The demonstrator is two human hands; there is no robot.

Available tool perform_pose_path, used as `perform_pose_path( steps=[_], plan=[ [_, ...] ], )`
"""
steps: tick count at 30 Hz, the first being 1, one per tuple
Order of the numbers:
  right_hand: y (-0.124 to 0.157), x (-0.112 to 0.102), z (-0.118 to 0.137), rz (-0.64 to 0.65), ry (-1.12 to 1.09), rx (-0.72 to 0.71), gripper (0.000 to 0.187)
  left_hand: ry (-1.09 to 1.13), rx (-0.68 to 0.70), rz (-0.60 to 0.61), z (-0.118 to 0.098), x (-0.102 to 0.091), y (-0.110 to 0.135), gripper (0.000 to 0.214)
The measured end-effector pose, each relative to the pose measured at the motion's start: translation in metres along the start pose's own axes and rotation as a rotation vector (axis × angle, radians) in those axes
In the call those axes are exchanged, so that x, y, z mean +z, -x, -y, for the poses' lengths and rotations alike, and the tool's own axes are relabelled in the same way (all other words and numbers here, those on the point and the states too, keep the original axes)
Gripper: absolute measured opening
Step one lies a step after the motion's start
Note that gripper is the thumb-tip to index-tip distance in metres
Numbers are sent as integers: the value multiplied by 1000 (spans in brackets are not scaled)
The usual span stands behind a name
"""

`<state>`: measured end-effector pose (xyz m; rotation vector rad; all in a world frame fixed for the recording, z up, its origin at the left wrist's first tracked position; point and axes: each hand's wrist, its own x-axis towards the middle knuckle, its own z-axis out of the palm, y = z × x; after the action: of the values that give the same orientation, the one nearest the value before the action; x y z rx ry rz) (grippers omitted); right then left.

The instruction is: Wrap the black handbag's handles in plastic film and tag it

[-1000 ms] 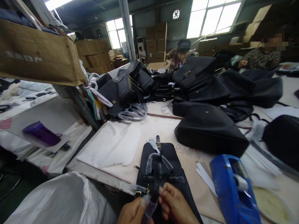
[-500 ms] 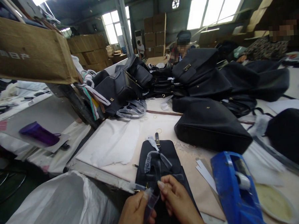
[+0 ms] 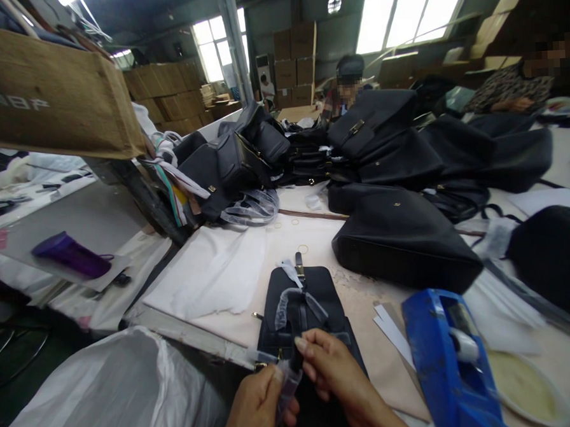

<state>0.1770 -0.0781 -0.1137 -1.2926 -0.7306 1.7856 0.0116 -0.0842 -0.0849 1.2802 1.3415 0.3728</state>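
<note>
A black backpack (image 3: 312, 282) lies in front of me over the table's near edge, a buckle and a plastic-wrapped handle at its far end. My left hand (image 3: 259, 396) is closed on a clear plastic sleeve (image 3: 288, 380) at the bag's lower left. Close beside it, my right hand (image 3: 328, 364) pinches a black strap (image 3: 297, 353) between thumb and finger. The strap's end meets the plastic sleeve; how far it sits inside I cannot tell. The bag's lower part is hidden by my hands.
To the right stand a blue tape dispenser (image 3: 448, 358) and a round yellowish lid (image 3: 523, 382). More black bags (image 3: 401, 239) are piled across the far side. A large white plastic bag (image 3: 107, 388) hangs at the lower left. Co-workers (image 3: 349, 82) sit behind the pile.
My right hand has shifted slightly left and up with the strap, closer to the sleeve. My left hand stays nearly in place. The backpack has not moved.
</note>
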Motion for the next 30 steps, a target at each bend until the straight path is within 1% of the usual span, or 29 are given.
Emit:
perform_pose_path(
  steps=[2, 5, 11, 13, 16, 18, 21, 22, 23, 24, 26, 30],
  plan=[
    [-3, 1, 0, 2, -67, -11, 38, -16, 3, 11, -1, -1, 0, 51],
    [-4, 7, -8, -7, -108, -41, 38, 18, 7, 18, -2, -2, -1, 50],
    [1, 18, -27, 16, -144, -19, 45, -57, 74, -46, 3, -1, -7, 45],
    [0, 18, -29, -20, -160, -13, 46, -3, 55, -41, 9, 1, -8, 45],
    [-2, 18, -31, -64, -147, -30, 46, 157, 29, -22, 14, 4, -7, 47],
    [-2, 18, -33, -71, -141, -37, 46, 265, 52, 57, 14, 1, -5, 49],
    [-2, 18, -35, -83, -144, -34, 46, 405, 123, 292, 10, -10, -2, 45],
    [-1, 18, -35, -89, -145, -36, 46, 436, 128, 358, 10, -15, -2, 48],
    [-1, 18, -35, -93, -145, -40, 46, 448, 124, 397, 11, -18, -2, 54],
    [0, 17, -35, -96, -144, -42, 46, 443, 118, 409, 14, -21, -2, 58],
    [1, 16, -35, -104, -140, -47, 47, 406, 120, 366, 24, -23, -4, 60],
    [2, 11, -35, -133, -126, -63, 46, 319, 138, 184, 47, -18, -8, 64]
  ],
)
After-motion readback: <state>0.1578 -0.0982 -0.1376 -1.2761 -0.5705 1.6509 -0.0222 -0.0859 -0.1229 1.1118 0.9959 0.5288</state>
